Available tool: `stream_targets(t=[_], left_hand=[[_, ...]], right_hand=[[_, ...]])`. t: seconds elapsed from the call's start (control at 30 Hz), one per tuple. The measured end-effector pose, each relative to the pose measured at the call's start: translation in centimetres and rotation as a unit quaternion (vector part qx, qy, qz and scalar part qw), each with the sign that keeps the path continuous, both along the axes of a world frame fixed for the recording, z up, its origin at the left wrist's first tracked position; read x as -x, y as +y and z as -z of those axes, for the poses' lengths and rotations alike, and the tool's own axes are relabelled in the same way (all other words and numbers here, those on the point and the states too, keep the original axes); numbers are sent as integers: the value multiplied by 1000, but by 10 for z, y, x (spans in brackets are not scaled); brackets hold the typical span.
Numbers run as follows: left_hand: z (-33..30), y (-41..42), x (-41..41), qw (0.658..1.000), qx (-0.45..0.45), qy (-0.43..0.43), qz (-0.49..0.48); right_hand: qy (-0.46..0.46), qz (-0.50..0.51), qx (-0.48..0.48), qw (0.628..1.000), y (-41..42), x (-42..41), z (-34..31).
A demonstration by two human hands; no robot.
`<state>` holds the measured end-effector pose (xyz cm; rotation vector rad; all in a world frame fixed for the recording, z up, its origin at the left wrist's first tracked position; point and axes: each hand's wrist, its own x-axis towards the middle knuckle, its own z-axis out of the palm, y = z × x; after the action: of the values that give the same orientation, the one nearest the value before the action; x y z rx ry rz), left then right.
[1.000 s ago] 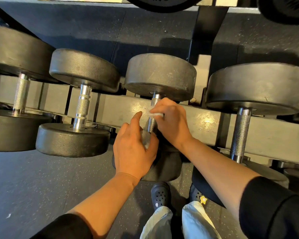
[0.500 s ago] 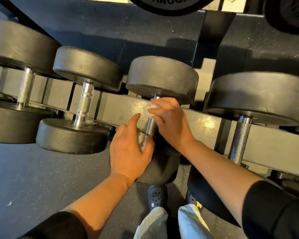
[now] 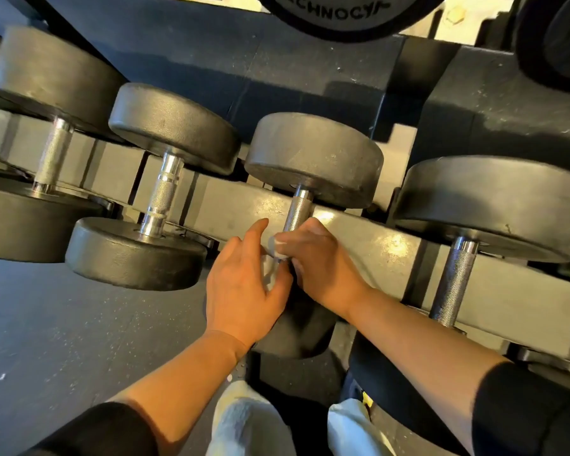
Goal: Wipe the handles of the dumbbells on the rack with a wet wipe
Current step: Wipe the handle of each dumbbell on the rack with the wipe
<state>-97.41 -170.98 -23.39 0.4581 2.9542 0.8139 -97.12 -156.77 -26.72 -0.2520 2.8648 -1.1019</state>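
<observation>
Several black dumbbells lie side by side on a grey rack (image 3: 392,251). My right hand (image 3: 320,261) grips the lower part of the middle dumbbell's knurled steel handle (image 3: 298,210), with a white wet wipe (image 3: 277,248) wrapped round the bar under its fingers. My left hand (image 3: 244,284) rests against the near weight head of that dumbbell, fingers loosely extended and touching the wipe's hanging end. The near head (image 3: 297,327) is mostly hidden by both hands. The upper handle and far head (image 3: 313,159) are bare.
A smaller dumbbell (image 3: 160,195) lies to the left, a larger one (image 3: 454,278) to the right, another at the far left (image 3: 50,153). A weight plate (image 3: 336,14) hangs above. Dark rubber floor (image 3: 63,340) spreads at lower left, my light trousers below.
My right hand slid the wipe down the handle from just under the far head toward the near head, baring the upper bar. The view tilted slightly.
</observation>
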Motion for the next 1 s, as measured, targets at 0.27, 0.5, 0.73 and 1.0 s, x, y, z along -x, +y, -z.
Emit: stream_targets(t=[0.27,0.5,0.73,1.0], left_hand=[[-8,-2,2,994,-95,-53,6],[-2,-33,20,965,-242,-99,10],[-1,-90,92,981,-142,-84,101],[1,-96,106,971,-113,-119,172]], right_hand=[[39,106,5,994,-5,25,-19],[16,95,-182,978,-17,33,-6],[-42,98,-156,982,-37,27,-28],[-227,158,-120,953,-51,17,-38]])
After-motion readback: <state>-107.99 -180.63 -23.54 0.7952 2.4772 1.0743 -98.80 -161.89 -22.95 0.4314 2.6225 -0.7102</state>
